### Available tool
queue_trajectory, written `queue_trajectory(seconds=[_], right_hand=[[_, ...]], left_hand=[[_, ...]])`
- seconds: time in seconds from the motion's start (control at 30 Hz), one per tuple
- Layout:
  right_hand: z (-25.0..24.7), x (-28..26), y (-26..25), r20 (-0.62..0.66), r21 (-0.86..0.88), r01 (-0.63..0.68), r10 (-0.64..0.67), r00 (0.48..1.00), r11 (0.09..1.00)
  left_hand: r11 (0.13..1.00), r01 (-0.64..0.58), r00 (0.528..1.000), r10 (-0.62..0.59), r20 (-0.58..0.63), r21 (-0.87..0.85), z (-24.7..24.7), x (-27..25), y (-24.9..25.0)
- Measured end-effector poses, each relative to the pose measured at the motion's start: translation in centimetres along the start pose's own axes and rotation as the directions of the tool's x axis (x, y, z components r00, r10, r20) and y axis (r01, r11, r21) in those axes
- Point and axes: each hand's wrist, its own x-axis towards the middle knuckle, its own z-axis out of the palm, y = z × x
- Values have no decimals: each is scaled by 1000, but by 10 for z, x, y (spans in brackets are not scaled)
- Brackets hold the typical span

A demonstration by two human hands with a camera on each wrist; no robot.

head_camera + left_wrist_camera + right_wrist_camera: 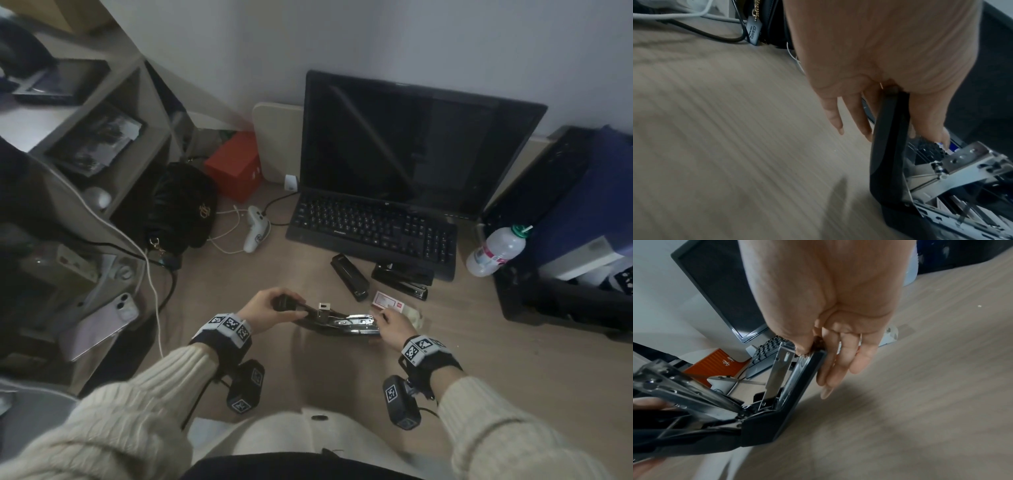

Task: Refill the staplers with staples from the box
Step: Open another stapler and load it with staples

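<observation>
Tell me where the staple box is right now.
In the head view the staple box lies on the desk right of centre, just beyond the right hand, in front of the two closed staplers by the keyboard.

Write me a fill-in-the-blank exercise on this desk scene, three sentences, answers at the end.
1. The opened stapler is held by ____ hands.
2. Besides it, ____ closed black staplers lie in front of the keyboard.
3. The small staple box is white and ____.

Missing words: both; two; red
</observation>
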Motion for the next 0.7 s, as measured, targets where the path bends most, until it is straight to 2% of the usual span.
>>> queue_trajectory(seconds=[0.17, 0.33, 0.47, 0.7], right_hand=[[9, 7, 16, -93, -104, 6, -15, 996, 995], [8, 3, 18, -116, -202, 43, -68, 991, 978], [5, -2, 18, -225, -355, 44, -130, 966, 934], [5, 4, 21, -183, -277, 52, -106, 977, 960]], left_hand=[[999, 43, 999, -43, 6, 30, -3, -2, -2], [998, 60, 998, -60, 3, 14, -4, -1, -1], [997, 82, 997, -83, -6, -11, -2, 2, -2], [994, 98, 995, -98, 4, -39, -3, 3, -4]])
